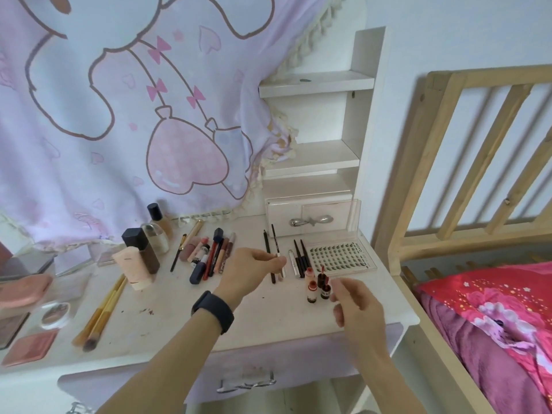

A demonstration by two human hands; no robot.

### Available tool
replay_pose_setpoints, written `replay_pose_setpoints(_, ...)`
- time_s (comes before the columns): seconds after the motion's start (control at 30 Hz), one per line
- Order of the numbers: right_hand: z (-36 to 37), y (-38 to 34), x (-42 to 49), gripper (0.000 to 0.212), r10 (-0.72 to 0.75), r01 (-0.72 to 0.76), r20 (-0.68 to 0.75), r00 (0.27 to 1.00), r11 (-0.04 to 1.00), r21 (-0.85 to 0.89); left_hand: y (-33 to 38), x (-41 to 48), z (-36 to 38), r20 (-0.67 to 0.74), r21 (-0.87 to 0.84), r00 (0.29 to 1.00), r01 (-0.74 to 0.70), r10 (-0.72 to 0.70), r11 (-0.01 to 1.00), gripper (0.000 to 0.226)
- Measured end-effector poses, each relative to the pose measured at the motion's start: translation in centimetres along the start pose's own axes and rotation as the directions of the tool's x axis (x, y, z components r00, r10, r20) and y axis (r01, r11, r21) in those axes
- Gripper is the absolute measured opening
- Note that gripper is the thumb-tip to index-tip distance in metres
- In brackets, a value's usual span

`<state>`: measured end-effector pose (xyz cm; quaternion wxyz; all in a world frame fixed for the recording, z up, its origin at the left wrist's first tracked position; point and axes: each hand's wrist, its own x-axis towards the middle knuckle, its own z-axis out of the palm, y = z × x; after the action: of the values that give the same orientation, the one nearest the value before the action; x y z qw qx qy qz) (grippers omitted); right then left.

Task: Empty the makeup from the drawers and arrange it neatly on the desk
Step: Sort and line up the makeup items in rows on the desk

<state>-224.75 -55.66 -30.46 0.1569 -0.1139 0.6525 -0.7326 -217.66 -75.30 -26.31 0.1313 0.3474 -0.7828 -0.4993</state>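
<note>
Blanket (119, 115): pink and lilac, cartoon rabbit print, hanging behind the far left of the desk.
Bed (493, 324): right of the desk, red and purple cover, pale wooden rails.
Desk (268, 318): white top, makeup laid out across it in rows.
Shelf unit (328, 130): white, far right on the desk, 3 shelves.
Front drawer (248, 380): near edge of the desk, metal handle, pushed in.
Small drawer (307, 219): at the foot of the shelf unit, metal handle.
Lash tray (340, 256): clear case of false lashes, right side, just near of the small drawer.
Bottles and tubes (143, 252): 5 pieces, far left centre, some upright, some lying.
Brushes (101, 315): 2 with yellow handles, lying slanted at near left.
Lip pencils and tubes (209, 255): cluster side by side, left of centre.
Left hand (248, 270): dark band on the wrist; thumb and fingertips pinch the thin pencil.
Right hand (355, 303): blurred, fingers loosely curled, nothing visible in it, just right of the mini bottles.
Thin pencil (275, 240): dark shaft, white end, centre of the desk, beside 1 dark pencil.
Liners (300, 258): dark sticks in a row, left of the lash tray.
Mini bottles (316, 285): 4 small red-capped ones, upright, near of the liners.
</note>
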Motion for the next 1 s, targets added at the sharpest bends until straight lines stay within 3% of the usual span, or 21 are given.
replay_pose_setpoints(0.13,-2.7,2.9,1.9,0.007,-0.24,0.162,-0.168,0.956,0.911,-0.38,-0.5,3.2,0.6,0.0,0.134,0.997,0.078,-0.079,0.988,0.023)
replay_pose_setpoints(0.17,-3.2,3.9,2.3,0.004,-0.302,0.186,-0.154,0.941,0.841,-0.508,-0.5,4.0,0.9,0.001,0.168,0.996,0.09,-0.092,0.982,0.024)
replay_pose_setpoints(0.23,-3.8,6.2,3.2,0.018,-0.428,0.246,-0.079,0.9,0.65,-0.719,-0.5,5.2,1.8,-0.005,0.237,0.995,0.098,-0.1,0.966,0.026)
replay_pose_setpoints(0.3,-3.8,7.8,3.6,0.029,-0.517,0.295,-0.014,0.856,0.511,-0.808,-0.2,6.0,2.5,-0.018,0.299,0.995,0.103,-0.102,0.949,0.027)
replay_pose_setpoints(0.53,-4.0,8.7,4.0,0.034,-0.597,0.319,0.011,0.802,0.413,-0.853,-0.1,7.9,3.9,-0.03,0.472,0.991,0.129,-0.13,0.872,0.029)
replay_pose_setpoints(1.0,-4.3,9.2,4.2,0.035,-0.603,0.329,0.048,0.797,0.366,-0.871,-0.4,8.4,4.8,-0.069,0.531,0.991,0.132,-0.112,0.837,0.042)
